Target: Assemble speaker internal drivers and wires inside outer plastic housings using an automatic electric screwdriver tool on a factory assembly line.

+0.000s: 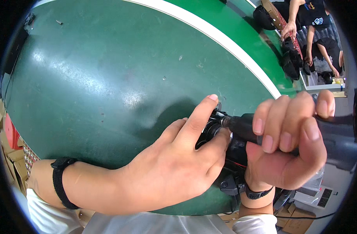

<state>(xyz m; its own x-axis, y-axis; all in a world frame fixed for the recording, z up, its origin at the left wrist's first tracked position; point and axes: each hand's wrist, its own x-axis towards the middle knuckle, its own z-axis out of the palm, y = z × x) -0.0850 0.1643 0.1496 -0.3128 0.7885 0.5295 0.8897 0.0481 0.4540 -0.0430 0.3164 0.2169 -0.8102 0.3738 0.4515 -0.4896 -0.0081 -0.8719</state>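
Note:
My right hand is wrapped round a black electric screwdriver, which lies nearly level. Its narrow metal nose points left and meets a black assembly with a round, ring-like part. My left hand is closed on that assembly from the left, thumb at its near side and index finger stretched along the far side. Much of the assembly is hidden under my fingers. A thin red wire and a small black block show below it, close to my right wrist.
The green tabletop has a white edge curving along its far right. A small metal piece lies at the far left. Beyond the right edge, other people's hands are among black parts. Cardboard boxes stand at the left.

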